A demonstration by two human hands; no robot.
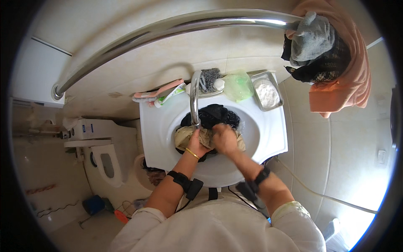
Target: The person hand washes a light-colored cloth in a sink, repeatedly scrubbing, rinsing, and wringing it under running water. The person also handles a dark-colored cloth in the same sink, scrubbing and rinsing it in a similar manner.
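Note:
In the white washbasin (168, 105), a beige cloth (184, 137) lies crumpled below the chrome faucet (194, 96). My left hand (197, 145), a yellow bangle at its wrist, grips the cloth's left part close under the spout. Beside it, my right hand (225, 137) is curled into a fist on the same cloth; its fingertips are smeared by motion. More of the beige fabric shows past the right hand's edge. Dark wet-looking clothing (214, 115) fills the basin behind both hands, and some of it shows under the beige cloth.
Along the basin's back ledge are a pink brush (161, 89), a tube (170, 95), a green-tinted plastic bag (237, 87) and a metal tray of white powder (267, 93). A chrome rail (168, 35) crosses above, with an orange towel (357, 71) hanging at right. A toilet (109, 159) stands left.

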